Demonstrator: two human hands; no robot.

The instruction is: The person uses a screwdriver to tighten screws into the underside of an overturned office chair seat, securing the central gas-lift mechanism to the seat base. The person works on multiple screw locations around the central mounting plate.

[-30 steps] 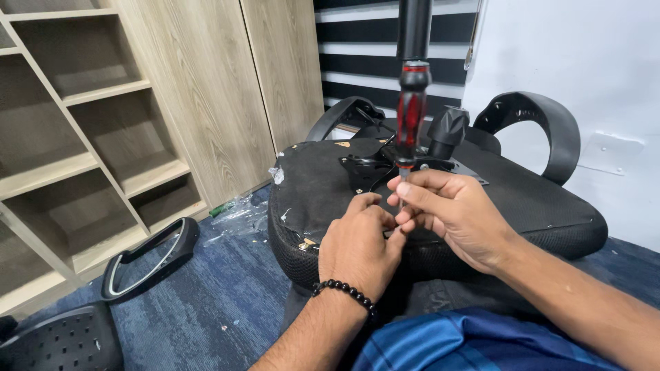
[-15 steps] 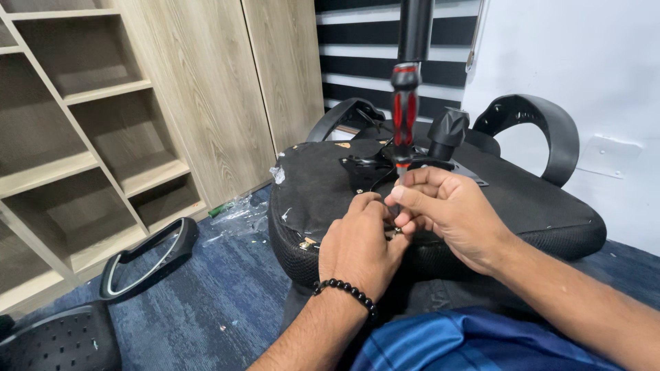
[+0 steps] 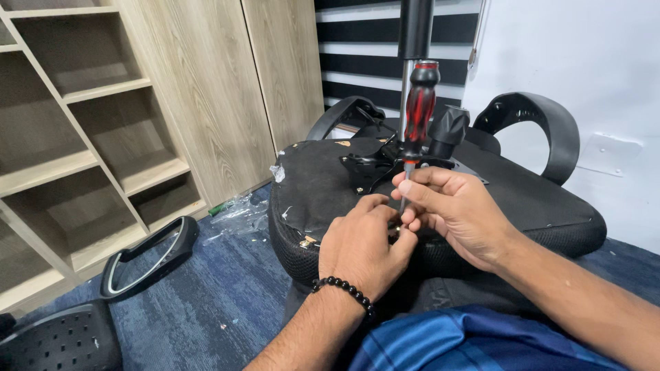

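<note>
the right hand (image 3: 462, 213) sits just right of the middle of the frame, its fingers (image 3: 412, 189) pinched narrow round the bare metal shaft of a screwdriver (image 3: 418, 113), which stands nearly upright with its red and black handle rising toward the top centre of the frame. the left hand (image 3: 361, 249), with a black bead bracelet (image 3: 344, 289) on the wrist, is curled in close below and to the left, its fingertips touching those of the right hand right at the screwdriver's tip (whether it grips some small part there i cannot tell, the fingers hide it). both hands rest against the near edge of an upturned office chair seat (image 3: 536, 206), black and mesh-sided, filling the centre and right of the frame. the chair's black metal mechanism (image 3: 368, 165) is bolted on behind the hands, with a grey and black gas cylinder (image 3: 414, 41) standing up from it at the top. a curved armrest (image 3: 529, 117) shows at the upper right, and a loose armrest (image 3: 148, 255) lies on the blue carpet (image 3: 206, 302) at the lower left. wooden shelves (image 3: 82, 158) fill the left side.
</note>
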